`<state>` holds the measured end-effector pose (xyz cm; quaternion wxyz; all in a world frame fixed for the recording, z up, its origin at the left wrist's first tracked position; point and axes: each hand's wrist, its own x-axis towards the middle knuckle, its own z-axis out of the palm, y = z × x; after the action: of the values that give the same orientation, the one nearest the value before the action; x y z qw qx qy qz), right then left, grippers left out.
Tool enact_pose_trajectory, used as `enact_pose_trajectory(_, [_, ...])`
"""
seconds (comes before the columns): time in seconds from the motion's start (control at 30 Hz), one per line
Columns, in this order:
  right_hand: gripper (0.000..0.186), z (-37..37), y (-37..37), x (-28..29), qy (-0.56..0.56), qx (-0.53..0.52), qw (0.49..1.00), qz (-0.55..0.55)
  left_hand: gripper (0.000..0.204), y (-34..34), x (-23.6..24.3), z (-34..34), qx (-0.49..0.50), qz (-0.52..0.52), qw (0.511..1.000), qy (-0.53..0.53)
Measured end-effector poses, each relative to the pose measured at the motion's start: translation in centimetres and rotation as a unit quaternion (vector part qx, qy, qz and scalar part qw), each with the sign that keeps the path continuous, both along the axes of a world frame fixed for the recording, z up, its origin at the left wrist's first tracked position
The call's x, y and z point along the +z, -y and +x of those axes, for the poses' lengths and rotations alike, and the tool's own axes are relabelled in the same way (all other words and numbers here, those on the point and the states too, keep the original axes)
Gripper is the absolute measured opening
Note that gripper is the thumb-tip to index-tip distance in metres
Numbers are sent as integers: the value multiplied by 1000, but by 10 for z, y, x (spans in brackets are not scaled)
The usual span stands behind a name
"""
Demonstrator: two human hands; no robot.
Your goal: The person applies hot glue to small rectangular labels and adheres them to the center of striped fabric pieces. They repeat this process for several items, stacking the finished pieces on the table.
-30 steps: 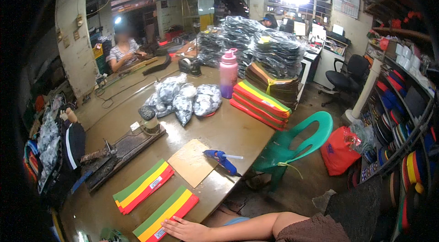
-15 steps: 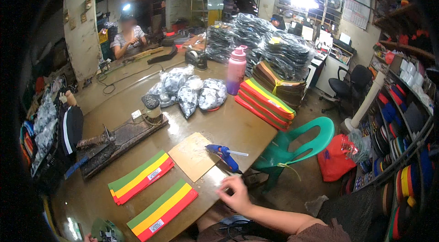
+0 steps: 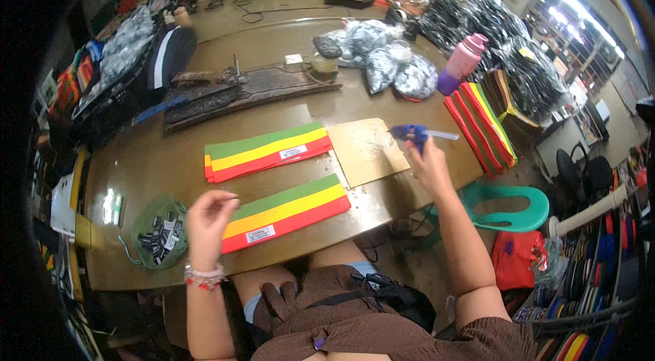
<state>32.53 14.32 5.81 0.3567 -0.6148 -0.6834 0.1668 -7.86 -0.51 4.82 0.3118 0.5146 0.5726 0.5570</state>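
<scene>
My right hand point(image 3: 430, 168) is wrapped round the handle of a blue glue gun point(image 3: 411, 133), a clear glue stick jutting from its back end. The gun's front lies over a tan board point(image 3: 365, 156) marked with dried residue. My left hand point(image 3: 211, 220) is closed in a pinch at the left end of the nearer green, yellow and red striped strip point(image 3: 293, 212); whatever sits between the fingertips is too small to name. A small stack of matching strips point(image 3: 266, 151) lies just beyond. Each shows a white label. Left of my left hand stands a green bowl point(image 3: 158, 252) of small dark labels.
Clear bags of grey-white pieces point(image 3: 382, 61), a pink-purple bottle point(image 3: 465, 63) and more stacked striped strips point(image 3: 481, 127) stand farther back. A dark wooden board point(image 3: 252, 95) lies at the far left. A green chair point(image 3: 508, 205) is beside the table's right edge; a person sits opposite.
The view has tilted down and turned left. My right hand has gone from the table's edge to the glue gun and gripped it. My left hand has come up beside the nearer strip.
</scene>
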Motion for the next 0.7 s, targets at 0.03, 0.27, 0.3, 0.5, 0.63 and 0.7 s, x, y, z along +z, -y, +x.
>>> enact_pose_trajectory(0.03, [34, 1, -2, 11, 34, -15, 999, -4, 9, -2, 2, 13, -6, -43, 999, 18])
enact_pose_trajectory(0.27, [33, -38, 24, 61, 245, 91, 965, 20, 18, -8, 0, 66, -97, -83, 976, 178])
enact_pose_trajectory(0.3, [30, -50, 39, 58, 211, 124, 966, 81, 17, -7, 0, 67, -96, -82, 974, 190])
enact_pose_trajectory(0.5, [27, -96, 120, 33, 13, 244, 965, 97, 17, -6, 3, 70, -81, -65, 978, 178])
enact_pose_trajectory(0.63, [31, -108, 121, 32, 2, 208, 970, 126, 16, -6, 6, 72, -85, -74, 981, 156])
enact_pose_trajectory(0.7, [32, -110, 120, 32, 11, 199, 971, 131, 16, -5, 6, 73, -81, -67, 981, 163])
